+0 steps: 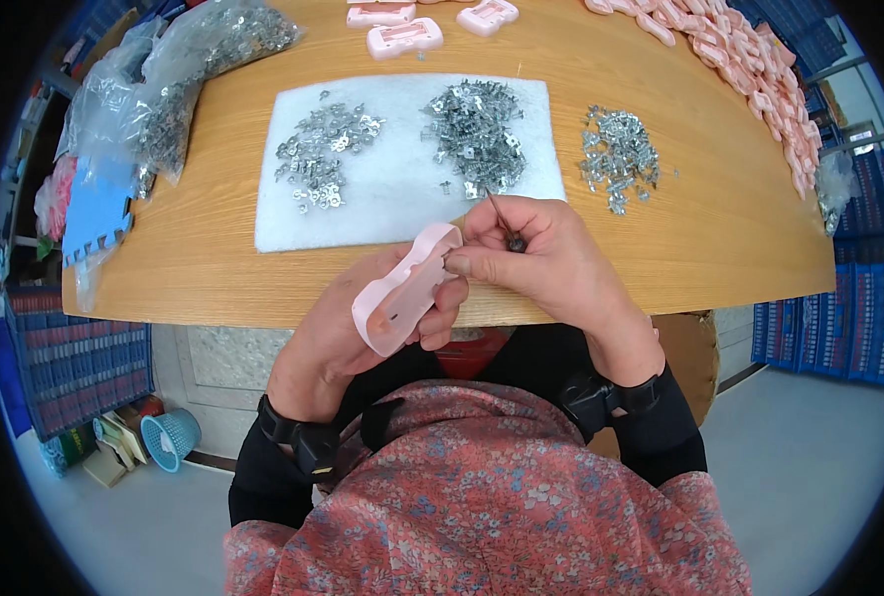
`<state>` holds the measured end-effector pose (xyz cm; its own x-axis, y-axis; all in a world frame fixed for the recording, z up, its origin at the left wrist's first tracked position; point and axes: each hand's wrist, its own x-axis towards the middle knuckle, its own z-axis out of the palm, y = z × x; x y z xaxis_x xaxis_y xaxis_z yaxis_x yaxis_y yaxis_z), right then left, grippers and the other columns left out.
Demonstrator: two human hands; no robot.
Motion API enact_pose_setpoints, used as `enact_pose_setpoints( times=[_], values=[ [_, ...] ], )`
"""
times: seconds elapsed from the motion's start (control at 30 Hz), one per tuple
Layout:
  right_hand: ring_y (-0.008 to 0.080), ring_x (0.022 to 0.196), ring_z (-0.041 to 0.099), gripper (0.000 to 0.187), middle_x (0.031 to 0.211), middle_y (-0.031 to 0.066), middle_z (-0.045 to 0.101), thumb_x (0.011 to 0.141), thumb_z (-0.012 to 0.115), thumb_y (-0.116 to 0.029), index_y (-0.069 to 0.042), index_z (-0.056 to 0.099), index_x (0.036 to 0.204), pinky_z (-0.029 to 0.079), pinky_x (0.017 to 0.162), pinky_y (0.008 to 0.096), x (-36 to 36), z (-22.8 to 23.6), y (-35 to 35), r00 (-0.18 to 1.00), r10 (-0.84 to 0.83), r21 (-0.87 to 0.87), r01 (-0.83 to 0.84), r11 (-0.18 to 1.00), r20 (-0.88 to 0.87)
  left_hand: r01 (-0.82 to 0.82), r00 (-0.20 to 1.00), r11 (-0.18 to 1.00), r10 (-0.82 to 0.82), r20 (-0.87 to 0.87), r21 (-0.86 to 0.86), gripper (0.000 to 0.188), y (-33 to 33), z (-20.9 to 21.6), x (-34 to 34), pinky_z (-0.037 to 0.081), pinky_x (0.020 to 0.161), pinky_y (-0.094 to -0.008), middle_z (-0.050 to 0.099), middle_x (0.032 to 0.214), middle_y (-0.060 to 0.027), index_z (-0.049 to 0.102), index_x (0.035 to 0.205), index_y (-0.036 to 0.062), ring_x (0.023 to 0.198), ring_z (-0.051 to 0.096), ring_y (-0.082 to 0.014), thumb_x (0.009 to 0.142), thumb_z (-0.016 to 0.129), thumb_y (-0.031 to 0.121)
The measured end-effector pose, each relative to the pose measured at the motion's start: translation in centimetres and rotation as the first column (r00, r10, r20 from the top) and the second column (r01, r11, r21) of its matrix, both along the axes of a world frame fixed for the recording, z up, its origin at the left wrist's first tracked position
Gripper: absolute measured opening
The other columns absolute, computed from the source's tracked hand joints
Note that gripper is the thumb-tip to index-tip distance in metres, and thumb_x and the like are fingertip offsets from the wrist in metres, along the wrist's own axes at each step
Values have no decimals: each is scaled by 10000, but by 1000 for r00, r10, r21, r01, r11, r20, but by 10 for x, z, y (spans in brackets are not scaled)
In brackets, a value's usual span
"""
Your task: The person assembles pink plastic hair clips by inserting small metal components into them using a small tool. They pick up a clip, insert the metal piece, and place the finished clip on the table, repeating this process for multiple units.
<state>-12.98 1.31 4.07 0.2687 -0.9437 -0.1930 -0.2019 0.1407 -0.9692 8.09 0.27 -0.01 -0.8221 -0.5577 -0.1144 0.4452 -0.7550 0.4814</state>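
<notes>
Pink shell [407, 295] held at a tilt
Left hand [325, 326] clasps it from beneath; right hand [569, 260], fingers curled at its far end, grips thin tool [501, 216]

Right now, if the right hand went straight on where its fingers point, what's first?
The pink casing in the left hand. The right hand has its fingers by the casing's far end, so contact looks near-immediate, though depth is unclear.

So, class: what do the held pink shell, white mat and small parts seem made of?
Pink shell: probably smooth plastic, with thin rounded walls. White mat: likely matte foam, its surface faintly mottled. Small parts: shiny metal, apparently, from silvery glints.
</notes>
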Motion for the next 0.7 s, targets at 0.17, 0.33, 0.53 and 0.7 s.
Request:
enact_pose_setpoints(
  times=[0.17, 0.33, 0.53, 0.7],
  values=[
    [21, 711, 454, 239, 760, -68, 533, 870, 745, -164, 8, 686, 1025, 410, 652, 198, -5, -11, 4, 988, -42, 27, 39, 999, 145, 50, 996, 988, -38, -78, 147, 399, 2, -5, 0, 333, 567, -271, 500, 885, -38, 508, 1233, 69, 675, 400, -115, 1015, 470, 402],
    [24, 769, 497, 313, 866, -47, 588, 898, 729, -185, 19, 642, 1120, 450, 715, 202, -13, -19, 16, 970, -100, -37, 110, 993, 220, 137, 982, 970, -106, -153, 203, 375, 2, -3, -10, 325, 557, -259, 520, 912, -49, 522, 1237, 112, 667, 400, -120, 1029, 437, 412],
    [35, 806, 546, 284, 901, -30, 624, 920, 709, -189, 19, 645, 1102, 470, 739, 208, -22, -11, 39, 934, -167, 51, 159, 986, 317, 291, 947, 929, -246, -205, 227, 376, 12, 1, -42, 338, 554, -252, 559, 935, -66, 531, 1231, 108, 671, 445, -122, 1039, 419, 411],
    [35, 763, 552, 231, 869, -26, 636, 930, 688, -184, -1, 667, 1069, 457, 682, 199, -52, -10, 70, 870, -290, 150, 250, 957, 399, 416, 902, 890, -377, -210, 187, 385, 27, -6, -80, 453, 598, -273, 615, 1008, -111, 505, 1280, 107, 755, 586, -158, 1039, 427, 397]
  ],
)
